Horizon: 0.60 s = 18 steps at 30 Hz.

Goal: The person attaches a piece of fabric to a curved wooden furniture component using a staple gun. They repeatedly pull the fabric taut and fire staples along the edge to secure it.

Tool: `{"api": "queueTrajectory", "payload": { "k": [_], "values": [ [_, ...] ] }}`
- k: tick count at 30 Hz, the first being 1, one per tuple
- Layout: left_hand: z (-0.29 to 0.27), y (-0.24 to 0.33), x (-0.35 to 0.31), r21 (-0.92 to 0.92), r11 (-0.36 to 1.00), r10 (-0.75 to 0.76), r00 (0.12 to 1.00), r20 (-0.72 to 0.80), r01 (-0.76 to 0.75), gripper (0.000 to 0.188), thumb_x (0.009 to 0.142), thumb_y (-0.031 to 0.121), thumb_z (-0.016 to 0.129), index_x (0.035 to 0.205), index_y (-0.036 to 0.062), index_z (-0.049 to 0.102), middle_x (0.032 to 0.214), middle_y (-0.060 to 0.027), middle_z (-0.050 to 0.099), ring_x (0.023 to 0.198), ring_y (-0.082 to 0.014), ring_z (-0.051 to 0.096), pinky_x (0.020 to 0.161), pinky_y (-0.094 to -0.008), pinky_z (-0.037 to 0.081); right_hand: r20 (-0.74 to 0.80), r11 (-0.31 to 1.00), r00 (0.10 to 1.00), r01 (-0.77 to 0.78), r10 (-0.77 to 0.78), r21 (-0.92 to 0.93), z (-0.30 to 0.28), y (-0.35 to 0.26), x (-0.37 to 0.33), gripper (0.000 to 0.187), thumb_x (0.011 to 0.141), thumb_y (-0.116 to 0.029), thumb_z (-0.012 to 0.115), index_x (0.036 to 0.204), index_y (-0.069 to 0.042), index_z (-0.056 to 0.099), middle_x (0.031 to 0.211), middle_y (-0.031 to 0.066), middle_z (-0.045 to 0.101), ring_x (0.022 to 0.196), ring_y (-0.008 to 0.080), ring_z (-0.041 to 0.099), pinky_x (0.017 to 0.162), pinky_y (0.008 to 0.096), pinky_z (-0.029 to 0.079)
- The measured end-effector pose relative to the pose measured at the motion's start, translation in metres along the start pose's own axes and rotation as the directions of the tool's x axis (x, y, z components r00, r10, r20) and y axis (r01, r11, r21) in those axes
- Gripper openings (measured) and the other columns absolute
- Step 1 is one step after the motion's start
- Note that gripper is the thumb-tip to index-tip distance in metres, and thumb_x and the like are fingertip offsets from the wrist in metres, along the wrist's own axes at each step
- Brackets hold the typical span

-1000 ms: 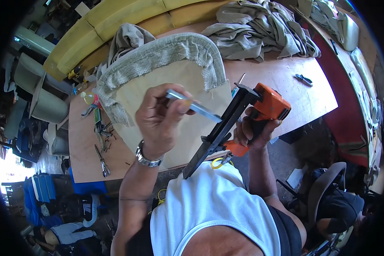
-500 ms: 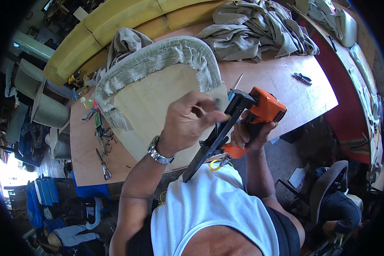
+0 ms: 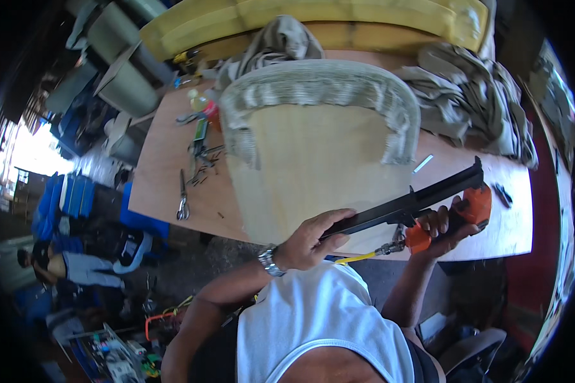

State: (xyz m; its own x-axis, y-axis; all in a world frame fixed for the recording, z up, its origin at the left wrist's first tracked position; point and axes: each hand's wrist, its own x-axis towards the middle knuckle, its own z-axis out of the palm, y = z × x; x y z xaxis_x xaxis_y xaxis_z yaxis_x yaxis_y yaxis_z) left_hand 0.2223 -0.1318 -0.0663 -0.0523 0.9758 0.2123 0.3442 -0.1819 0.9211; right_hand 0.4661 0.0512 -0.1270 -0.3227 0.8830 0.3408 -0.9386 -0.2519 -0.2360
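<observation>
An orange and black pneumatic staple gun [image 3: 419,199] is held in front of me, above the near edge of the table. My right hand [image 3: 450,231] is wrapped round its handle, at the right. At the other end my left hand [image 3: 316,239] grips the tip of the long black magazine between thumb and fingers. A yellow air hose [image 3: 358,258] joins the tool through a metal coupling. Beyond lies a rounded wooden panel [image 3: 313,153], its curved edge covered with grey-beige woven fabric [image 3: 319,86] gathered inward in folds.
Scissors [image 3: 183,204], a bottle [image 3: 201,105] and several small loose pieces lie on the table's left. A pale strip [image 3: 422,163] and dark pliers [image 3: 503,195] are on the right. Crumpled fabric [image 3: 473,96] and yellow foam [image 3: 338,19] line the back. A person [image 3: 76,265] is at the far left.
My left hand has come down from beside the gun's head to the magazine's end. The staple gun has swung toward level and moved right. My view has turned, shifting the table.
</observation>
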Motion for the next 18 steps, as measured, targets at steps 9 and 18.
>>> {"api": "queueTrajectory", "payload": {
  "k": [9, 18],
  "values": [
    [-0.054, -0.014, 0.012, -0.119, 0.979, 0.143, 0.974, -0.174, -0.165, 0.046, 0.109, 0.028, 0.045, 0.142, -0.0036, 0.049, 0.123, -0.0205, 0.065, 0.109, -0.0263, 0.065, 0.097, -0.0368, 0.05, -0.088, 0.868, 0.98, -0.198, 0.177, -0.456, 0.094, 0.116, -0.019, 0.096, 0.084, -0.083, 0.049, 0.137, -0.004, 0.041, 0.066, 0.0002, 0.05, 0.051, 0.0155, 0.054, 0.054, 0.0361, 0.052],
    [-0.135, -0.058, -0.015, -0.261, 0.959, 0.08, 0.989, -0.126, -0.111, 0.055, 0.098, 0.026, 0.068, 0.14, -0.0031, 0.047, 0.108, -0.0148, 0.07, 0.09, -0.0167, 0.071, 0.078, -0.0295, 0.057, -0.018, 0.693, 0.98, -0.154, 0.2, -0.704, 0.157, 0.213, -0.037, 0.086, 0.088, -0.058, 0.072, 0.139, 0.003, 0.038, 0.079, 0.0062, 0.06, 0.065, 0.0183, 0.064, 0.066, 0.0357, 0.057]
  ]
}}
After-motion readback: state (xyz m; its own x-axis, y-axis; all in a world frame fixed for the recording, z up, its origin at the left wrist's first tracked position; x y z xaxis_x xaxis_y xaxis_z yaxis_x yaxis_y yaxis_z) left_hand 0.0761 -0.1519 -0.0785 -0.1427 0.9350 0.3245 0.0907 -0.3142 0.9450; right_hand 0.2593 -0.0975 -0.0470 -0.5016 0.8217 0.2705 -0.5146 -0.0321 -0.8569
